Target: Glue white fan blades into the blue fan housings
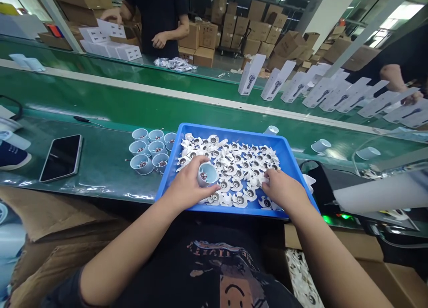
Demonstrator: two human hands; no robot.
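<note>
My left hand (187, 183) is wrapped round a light blue plastic cup (207, 173), held tilted over the tray so that small reddish and metallic parts show inside it. Beneath both hands lies a blue tray (286, 149) filled with small white fan blades (230, 167), each with a dark ring at its hub. My right hand (284, 190) reaches into the tray's right side, its thumb and fingers pinched on a white fan blade (265, 179) that they partly hide. Left of the tray stand several similar blue cups (141, 163) with small parts in them.
A phone (62, 158) and a thin screwdriver (87, 120) lie at left. Beyond runs a green conveyor (133, 96) with single cups and a row of white boxes (250, 76). Across it, a person (155, 20) handles boxes. A white cylindrical thing (381, 192) juts in from the right.
</note>
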